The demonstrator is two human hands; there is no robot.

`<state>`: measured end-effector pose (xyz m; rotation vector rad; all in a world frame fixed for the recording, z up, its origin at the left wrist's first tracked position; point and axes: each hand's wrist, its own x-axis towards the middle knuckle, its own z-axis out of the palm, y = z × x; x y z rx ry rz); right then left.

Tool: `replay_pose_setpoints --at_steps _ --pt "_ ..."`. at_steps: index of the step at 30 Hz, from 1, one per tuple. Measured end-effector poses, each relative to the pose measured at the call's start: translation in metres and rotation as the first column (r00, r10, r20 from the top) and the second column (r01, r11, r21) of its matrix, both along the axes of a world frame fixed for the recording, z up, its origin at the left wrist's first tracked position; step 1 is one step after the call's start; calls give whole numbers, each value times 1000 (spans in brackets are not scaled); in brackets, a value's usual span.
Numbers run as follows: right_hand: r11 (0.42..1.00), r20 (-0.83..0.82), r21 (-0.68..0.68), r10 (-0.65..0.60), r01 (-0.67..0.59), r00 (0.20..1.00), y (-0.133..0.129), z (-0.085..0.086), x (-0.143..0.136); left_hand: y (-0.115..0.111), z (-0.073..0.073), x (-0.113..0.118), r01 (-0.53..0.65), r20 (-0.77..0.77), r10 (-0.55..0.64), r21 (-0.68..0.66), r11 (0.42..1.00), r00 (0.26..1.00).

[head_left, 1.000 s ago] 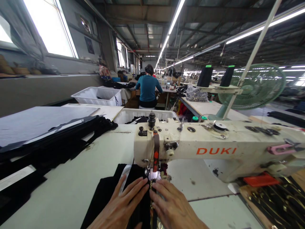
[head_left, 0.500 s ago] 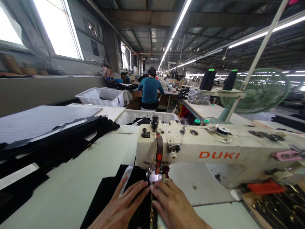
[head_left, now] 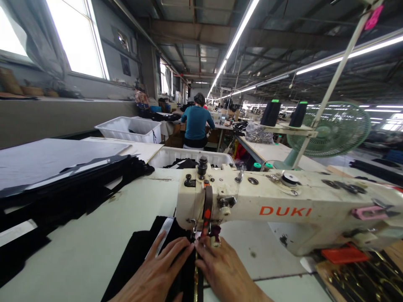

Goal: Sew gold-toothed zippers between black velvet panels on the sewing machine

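My left hand [head_left: 163,264] lies flat on a folded piece of black fabric [head_left: 132,256], fingers stretched toward the needle area. A pale strip [head_left: 165,230] shows on the fabric beside its index finger. My right hand [head_left: 222,262] is closed at the right edge of a black zipper [head_left: 196,279] with gold teeth, its fingertips gathered at the presser foot. Both hands' fingertips nearly meet there, hiding the needle and the stitching spot. The cream sewing machine [head_left: 245,201] stands just beyond my hands.
Stacked black cut pieces [head_left: 78,180] lie on the left of the table. A box of zippers [head_left: 362,277] sits at the right, near a red tray [head_left: 344,253]. White bins [head_left: 129,128], a green fan [head_left: 333,130] and a seated co-worker [head_left: 197,121] are farther off.
The view has shifted slightly, moving the machine a little left and down. Both hands stay at the presser foot, with my right fingers slightly more drawn together. The bright light by the needle is now mostly covered.
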<state>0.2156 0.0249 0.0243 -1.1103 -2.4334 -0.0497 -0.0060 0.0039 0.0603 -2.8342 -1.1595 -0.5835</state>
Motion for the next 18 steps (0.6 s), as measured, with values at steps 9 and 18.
replay_pose_setpoints --at_steps 9,18 --pt "999 -61 -29 11 -12 998 -1 -1 3 -4 6 0 -27 -64 27 -3 1000 998" --pt "992 -55 116 48 -41 997 1 -7 -1 2 -4 -3 -11 -53 13 29 1000 998"
